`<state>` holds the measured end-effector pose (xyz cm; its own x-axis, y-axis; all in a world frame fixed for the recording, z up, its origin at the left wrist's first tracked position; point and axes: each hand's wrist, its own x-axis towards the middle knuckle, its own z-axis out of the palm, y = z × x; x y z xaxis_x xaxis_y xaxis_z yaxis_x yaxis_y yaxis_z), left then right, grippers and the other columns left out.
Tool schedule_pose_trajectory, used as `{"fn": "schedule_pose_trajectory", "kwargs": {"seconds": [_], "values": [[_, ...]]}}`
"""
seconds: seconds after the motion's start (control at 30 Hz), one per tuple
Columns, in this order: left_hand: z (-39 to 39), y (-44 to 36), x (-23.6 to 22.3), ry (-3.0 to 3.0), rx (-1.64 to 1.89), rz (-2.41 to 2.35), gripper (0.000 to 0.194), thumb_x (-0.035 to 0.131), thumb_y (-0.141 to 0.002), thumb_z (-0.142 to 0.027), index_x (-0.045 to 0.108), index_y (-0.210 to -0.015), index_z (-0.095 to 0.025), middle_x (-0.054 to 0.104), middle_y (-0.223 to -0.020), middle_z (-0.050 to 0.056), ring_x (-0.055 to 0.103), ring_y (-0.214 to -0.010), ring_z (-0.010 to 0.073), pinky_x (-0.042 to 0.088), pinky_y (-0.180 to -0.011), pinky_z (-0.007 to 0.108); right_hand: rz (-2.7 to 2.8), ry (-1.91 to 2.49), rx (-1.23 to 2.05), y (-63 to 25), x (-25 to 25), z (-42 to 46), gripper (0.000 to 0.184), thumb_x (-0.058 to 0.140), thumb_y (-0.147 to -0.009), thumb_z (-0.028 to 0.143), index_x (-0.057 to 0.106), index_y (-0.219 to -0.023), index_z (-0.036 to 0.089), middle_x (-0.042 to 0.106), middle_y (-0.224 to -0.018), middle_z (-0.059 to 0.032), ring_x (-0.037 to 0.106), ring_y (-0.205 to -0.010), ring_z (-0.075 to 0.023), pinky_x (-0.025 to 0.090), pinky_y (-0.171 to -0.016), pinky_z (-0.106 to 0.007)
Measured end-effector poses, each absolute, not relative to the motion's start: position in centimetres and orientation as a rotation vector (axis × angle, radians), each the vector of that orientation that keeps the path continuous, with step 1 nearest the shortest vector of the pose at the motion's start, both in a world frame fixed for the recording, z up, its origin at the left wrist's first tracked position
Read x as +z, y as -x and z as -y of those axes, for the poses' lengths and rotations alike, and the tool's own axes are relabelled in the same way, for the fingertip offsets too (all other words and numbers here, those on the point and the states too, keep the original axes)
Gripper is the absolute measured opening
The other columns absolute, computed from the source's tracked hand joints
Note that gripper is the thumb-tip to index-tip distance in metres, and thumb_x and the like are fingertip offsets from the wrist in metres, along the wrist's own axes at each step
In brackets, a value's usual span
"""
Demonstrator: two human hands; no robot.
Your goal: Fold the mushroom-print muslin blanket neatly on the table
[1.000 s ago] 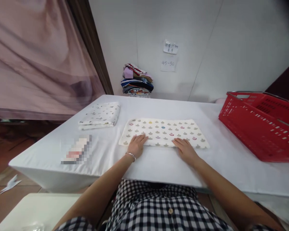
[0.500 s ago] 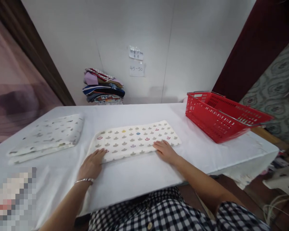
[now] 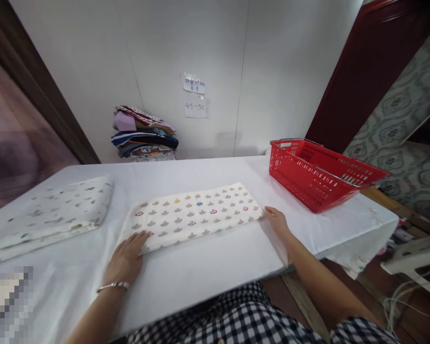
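A folded white cloth (image 3: 189, 210) with grey, red, blue and yellow anchor-like prints lies flat in front of me. My left hand (image 3: 126, 255), a bracelet at its wrist, rests flat with fingers extended on the cloth's near left corner. At the near right corner is my right hand (image 3: 277, 224), turned on its side. Its fingers point left and touch or nearly touch the cloth's edge; nothing shows gripped in them. Farther left lies a second folded white cloth (image 3: 62, 208) with small dark prints.
Both cloths lie on a table with a white cover (image 3: 215, 267). A red plastic basket (image 3: 308, 184) stands at the right. Folded fabrics (image 3: 145, 134) are stacked by the back wall, left of paper signs (image 3: 195, 102). A white stool (image 3: 415, 260) stands at the right.
My right hand has slid right, from the cloth's near edge to its right corner, and turned on its side. My left hand stays on the left corner. The view has shifted slightly right.
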<state>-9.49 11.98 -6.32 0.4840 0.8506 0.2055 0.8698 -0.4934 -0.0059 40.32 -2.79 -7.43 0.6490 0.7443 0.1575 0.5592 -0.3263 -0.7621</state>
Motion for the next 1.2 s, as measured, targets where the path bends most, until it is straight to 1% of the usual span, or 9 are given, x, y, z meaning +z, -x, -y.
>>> {"fn": "schedule_pose_trajectory", "kwargs": {"seconds": [0.1,0.17,0.23,0.43,0.67,0.83,1.0,1.1,1.2], "values": [[-11.7,9.7,-6.4,2.548,-0.331,1.59,0.057,0.039,-0.074,-0.006,0.049,-0.129,-0.018,0.05,-0.135,0.005,0.038,-0.129,0.0222,0.026,-0.11,0.042,1.018,2.044,0.299,-41.0,-7.0,2.1,0.035,0.044,-0.077,0.036,0.067,-0.096,0.018,0.069,-0.096,-0.0039,0.061,-0.091,-0.0199,0.045,-0.082,-0.029],[-11.5,9.8,-6.5,2.49,-0.366,1.703,0.05,0.04,-0.078,-0.014,0.05,-0.126,-0.021,0.051,-0.134,0.004,0.039,-0.129,0.0238,0.024,-0.109,0.049,1.04,2.071,0.305,-40.9,-6.7,1.7,0.03,0.044,-0.077,0.036,0.067,-0.088,0.019,0.069,-0.089,-0.0027,0.061,-0.086,-0.019,0.045,-0.077,-0.028],[-11.4,9.8,-6.4,2.46,-0.399,1.823,0.045,0.039,-0.081,-0.019,0.051,-0.125,-0.022,0.051,-0.134,0.003,0.038,-0.129,0.0245,0.025,-0.107,0.052,1.052,2.119,0.308,-40.6,-6.4,1.4,0.028,0.046,-0.077,0.037,0.066,-0.085,0.019,0.069,-0.086,-0.003,0.061,-0.083,-0.0191,0.043,-0.072,-0.027],[-11.8,10.1,-6.4,2.541,-0.554,1.839,0.045,0.04,-0.077,-0.018,0.057,-0.119,-0.014,0.056,-0.128,0.006,0.04,-0.128,0.0206,0.031,-0.109,0.035,1.048,2.271,0.312,-40.0,-6.2,0.8,0.024,0.053,-0.075,0.039,0.064,-0.084,0.02,0.067,-0.084,-0.0027,0.059,-0.076,-0.0178,0.037,-0.062,-0.025],[-12.1,10.6,-7.6,2.538,-0.743,1.794,0.046,0.042,-0.072,-0.022,0.059,-0.115,-0.018,0.059,-0.124,0.003,0.044,-0.125,0.0214,0.035,-0.108,0.036,1.054,2.348,0.247,-39.1,-5.6,1.3,0.021,0.047,-0.081,0.036,0.063,-0.082,0.022,0.066,-0.083,-0.0002,0.057,-0.077,-0.0161,0.033,-0.06,-0.024],[-12.2,11.0,-8.1,2.546,-0.804,1.741,0.048,0.043,-0.07,-0.023,0.061,-0.114,-0.019,0.06,-0.123,0.002,0.045,-0.124,0.0231,0.037,-0.107,0.039,1.126,2.363,0.223,-38.9,-5.3,1.4,0.027,0.039,-0.086,0.036,0.063,-0.086,0.022,0.067,-0.086,-0.0014,0.058,-0.079,-0.0169,0.035,-0.061,-0.024],[-12.6,11.5,-8.9,2.548,-0.857,1.706,0.047,0.044,-0.069,-0.025,0.061,-0.113,-0.021,0.06,-0.123,0.001,0.046,-0.123,0.0237,0.039,-0.105,0.04,1.259,2.429,0.1,-39.0,-5.3,1.1,0.031,0.037,-0.087,0.035,0.064,-0.081,0.02,0.065,-0.085,-0.0048,0.058,-0.079,-0.019,0.04,-0.064,-0.027],[-12.7,11.6,-9.2,2.547,-0.885,1.682,0.047,0.045,-0.068,-0.024,0.062,-0.112,-0.022,0.061,-0.122,0.001,0.047,-0.122,0.0242,0.04,-0.104,0.041,1.383,2.254,-0.136,-37.8,-5.0,0.5,0.028,0.039,-0.085,0.028,0.064,-0.093,0.019,0.063,-0.101,-0.0085,0.057,-0.094,-0.0214,0.044,-0.08,-0.033],[-12.3,11.3,-8.9,2.547,-0.906,1.679,0.048,0.045,-0.066,-0.02,0.062,-0.111,-0.02,0.062,-0.121,0.002,0.048,-0.122,0.0237,0.04,-0.105,0.04,1.542,1.955,-0.208,-35.7,-4.7,-0.7,0.031,0.039,-0.087,0.032,0.062,-0.105,0.019,0.057,-0.121,-0.0095,0.051,-0.112,-0.0225,0.04,-0.096,-0.039]]}}
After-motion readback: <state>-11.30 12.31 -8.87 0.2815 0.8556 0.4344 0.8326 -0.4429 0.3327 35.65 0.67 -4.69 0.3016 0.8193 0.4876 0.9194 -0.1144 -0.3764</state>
